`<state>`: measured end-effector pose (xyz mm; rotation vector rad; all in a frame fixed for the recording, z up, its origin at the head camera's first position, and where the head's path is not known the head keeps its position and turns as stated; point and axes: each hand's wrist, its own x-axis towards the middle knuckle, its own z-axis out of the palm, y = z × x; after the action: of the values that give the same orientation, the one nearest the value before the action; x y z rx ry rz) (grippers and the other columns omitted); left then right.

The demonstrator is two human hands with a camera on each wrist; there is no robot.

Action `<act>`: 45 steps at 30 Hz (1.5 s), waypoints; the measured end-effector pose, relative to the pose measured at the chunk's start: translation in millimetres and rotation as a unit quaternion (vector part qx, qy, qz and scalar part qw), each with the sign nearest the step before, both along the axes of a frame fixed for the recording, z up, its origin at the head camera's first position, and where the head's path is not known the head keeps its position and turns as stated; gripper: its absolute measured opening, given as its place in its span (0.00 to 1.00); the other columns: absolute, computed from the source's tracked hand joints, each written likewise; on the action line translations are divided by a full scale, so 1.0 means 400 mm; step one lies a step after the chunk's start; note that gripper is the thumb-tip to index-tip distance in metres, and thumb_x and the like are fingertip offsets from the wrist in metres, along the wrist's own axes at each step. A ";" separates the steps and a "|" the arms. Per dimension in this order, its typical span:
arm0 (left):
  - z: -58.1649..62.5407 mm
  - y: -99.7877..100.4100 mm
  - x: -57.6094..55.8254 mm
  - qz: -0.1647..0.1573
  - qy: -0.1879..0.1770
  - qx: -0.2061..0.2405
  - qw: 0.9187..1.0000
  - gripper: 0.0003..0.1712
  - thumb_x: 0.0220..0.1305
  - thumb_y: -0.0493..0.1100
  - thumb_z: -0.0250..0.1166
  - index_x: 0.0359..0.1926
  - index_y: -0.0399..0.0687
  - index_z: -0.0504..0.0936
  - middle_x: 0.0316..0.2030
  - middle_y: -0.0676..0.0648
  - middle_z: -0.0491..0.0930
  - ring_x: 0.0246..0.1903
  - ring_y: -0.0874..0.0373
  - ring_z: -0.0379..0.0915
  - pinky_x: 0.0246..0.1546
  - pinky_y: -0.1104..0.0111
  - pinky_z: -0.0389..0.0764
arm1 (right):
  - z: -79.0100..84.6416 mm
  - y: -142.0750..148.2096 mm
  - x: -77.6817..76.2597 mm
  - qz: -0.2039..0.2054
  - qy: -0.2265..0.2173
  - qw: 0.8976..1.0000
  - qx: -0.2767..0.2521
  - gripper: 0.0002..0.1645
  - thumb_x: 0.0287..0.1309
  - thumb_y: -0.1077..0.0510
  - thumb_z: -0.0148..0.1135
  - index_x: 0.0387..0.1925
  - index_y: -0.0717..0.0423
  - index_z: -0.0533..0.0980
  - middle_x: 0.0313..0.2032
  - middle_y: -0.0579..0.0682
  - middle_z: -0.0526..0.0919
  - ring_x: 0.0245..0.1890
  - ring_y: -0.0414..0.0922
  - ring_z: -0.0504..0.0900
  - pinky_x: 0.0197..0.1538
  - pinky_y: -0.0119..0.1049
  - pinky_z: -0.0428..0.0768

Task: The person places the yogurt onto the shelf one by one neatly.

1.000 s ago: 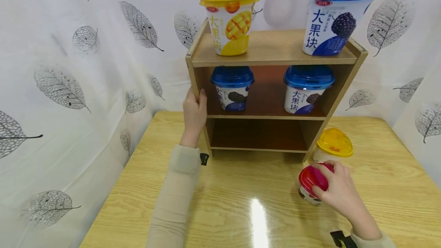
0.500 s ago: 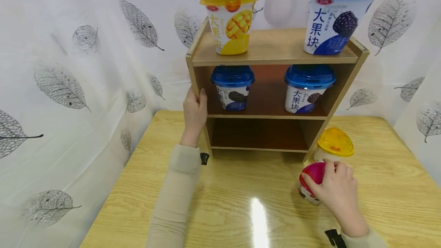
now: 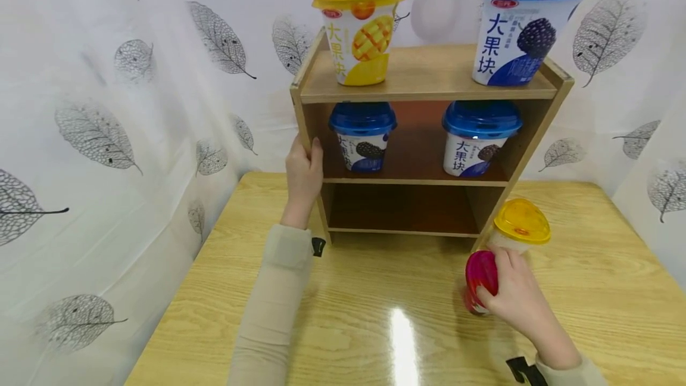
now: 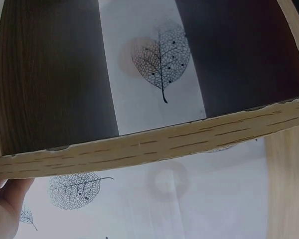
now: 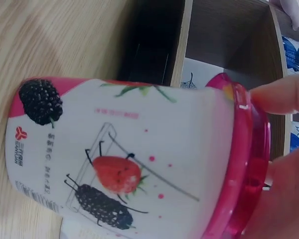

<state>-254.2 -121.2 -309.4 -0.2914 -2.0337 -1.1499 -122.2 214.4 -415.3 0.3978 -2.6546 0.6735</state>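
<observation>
In the head view, my left hand (image 3: 303, 177) grips the left side panel of a wooden shelf (image 3: 429, 70), thumb at its front edge. At the right, my right hand (image 3: 517, 299) holds a yogurt cup (image 3: 480, 273) by its pink-red lid, thumb in front and fingers behind. Close up in the right wrist view, the cup (image 5: 124, 154) has a white wall printed with strawberries and blackberries, and its base is at the tabletop. Just behind it stands a yellow-lidded yogurt cup (image 3: 522, 222), partly hidden by my right hand.
On the shelf's top are a yellow mango cup (image 3: 361, 28) and a blue-lidded cup (image 3: 527, 22). The middle level carries two blue-lidded cups, a left one (image 3: 364, 136) and a right one (image 3: 479, 139). Leaf-print curtain (image 3: 128, 255) surrounds the wooden table (image 3: 268, 314).
My right hand has shifted its hold from over the lid to its right side. The pink-lidded cup has turned in place, showing a redder side. My left hand stays on the shelf panel.
</observation>
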 end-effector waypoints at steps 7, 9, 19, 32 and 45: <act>0.001 0.003 0.002 -0.003 0.000 0.003 1.000 0.17 0.63 0.38 0.47 0.45 0.27 0.70 0.37 0.33 0.76 0.36 0.46 0.74 0.36 0.59 0.75 | 0.005 -0.010 0.010 -0.102 0.006 0.995 0.017 0.37 0.36 0.49 0.66 0.45 0.69 0.67 0.40 0.68 0.66 0.38 0.64 0.63 0.31 0.58 0.62; 0.001 0.004 0.003 -0.002 -0.004 0.005 1.000 0.17 0.63 0.38 0.47 0.45 0.27 0.70 0.38 0.33 0.76 0.37 0.46 0.74 0.37 0.59 0.75 | 0.007 -0.009 0.011 -0.123 -0.002 0.992 0.037 0.36 0.37 0.46 0.66 0.42 0.69 0.69 0.38 0.69 0.66 0.37 0.64 0.62 0.30 0.56 0.62; 0.002 0.001 0.003 0.001 -0.005 0.012 1.000 0.17 0.63 0.39 0.47 0.46 0.27 0.70 0.39 0.33 0.76 0.39 0.46 0.73 0.39 0.60 0.75 | 0.019 0.009 0.004 -0.072 -0.022 0.995 0.062 0.35 0.34 0.48 0.69 0.42 0.69 0.72 0.37 0.66 0.70 0.36 0.62 0.65 0.28 0.55 0.66; -0.003 0.000 0.005 0.001 0.001 0.004 1.000 0.17 0.63 0.38 0.47 0.47 0.27 0.69 0.40 0.33 0.75 0.40 0.46 0.73 0.39 0.59 0.74 | 0.021 0.017 0.011 -0.020 -0.013 1.000 0.005 0.32 0.32 0.60 0.65 0.44 0.70 0.69 0.43 0.66 0.68 0.41 0.61 0.66 0.36 0.59 0.66; -0.002 0.001 -0.001 -0.002 0.009 0.000 1.000 0.18 0.64 0.38 0.46 0.46 0.26 0.69 0.40 0.33 0.75 0.39 0.46 0.73 0.38 0.59 0.75 | 0.021 0.015 0.008 -0.104 -0.025 0.993 0.059 0.34 0.39 0.43 0.66 0.38 0.68 0.72 0.37 0.67 0.69 0.35 0.63 0.64 0.27 0.57 0.64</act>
<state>-254.6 -120.7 -310.2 -0.3045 -2.0186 -1.1458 -119.1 220.3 -406.9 0.1337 -2.7422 0.4706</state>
